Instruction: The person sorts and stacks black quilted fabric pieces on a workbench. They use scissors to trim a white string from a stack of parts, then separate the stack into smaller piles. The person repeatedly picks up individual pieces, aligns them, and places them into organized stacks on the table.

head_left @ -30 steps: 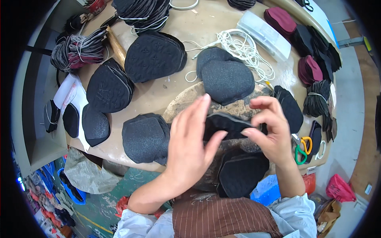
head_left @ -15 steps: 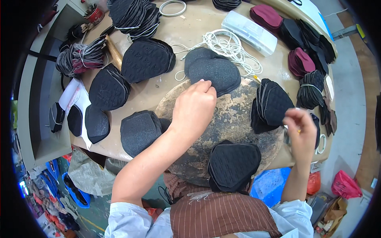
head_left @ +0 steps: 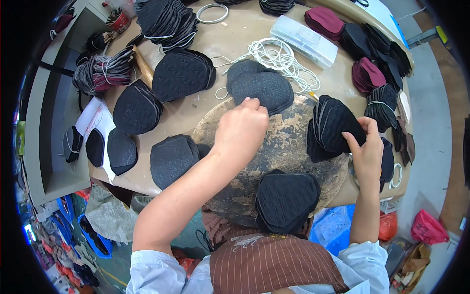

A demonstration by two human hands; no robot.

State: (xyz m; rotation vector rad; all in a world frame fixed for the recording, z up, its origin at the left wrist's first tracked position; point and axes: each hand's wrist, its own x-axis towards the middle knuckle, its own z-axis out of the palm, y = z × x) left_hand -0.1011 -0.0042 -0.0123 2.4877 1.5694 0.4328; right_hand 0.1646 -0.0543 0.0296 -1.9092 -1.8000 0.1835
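My left hand (head_left: 243,126) is closed at the near edge of a dark grey rounded fabric piece (head_left: 264,90), which lies on a small pile beyond a worn round board (head_left: 289,147). To the right, a leaning stack of black quilted fabric pieces (head_left: 338,125) rests at the board's edge. The thumb and fingers of my right hand (head_left: 364,147) pinch the right edge of its top piece. Nearest my apron, another stack of black textured pieces (head_left: 286,201) overlaps the board. A grey stack (head_left: 174,160) sits left of the board, beside my left forearm.
White cord (head_left: 279,56) lies tangled behind the grey pile, near a clear plastic box (head_left: 303,41). Tied bundles (head_left: 166,22) and more black stacks (head_left: 183,75) crowd the left and back. Maroon pieces (head_left: 323,23) lie back right. A grey shelf unit (head_left: 58,161) borders the left.
My right hand has moved slightly left and closed on the edge of the black stack, which it was beside before. My left hand stays at the grey piece.
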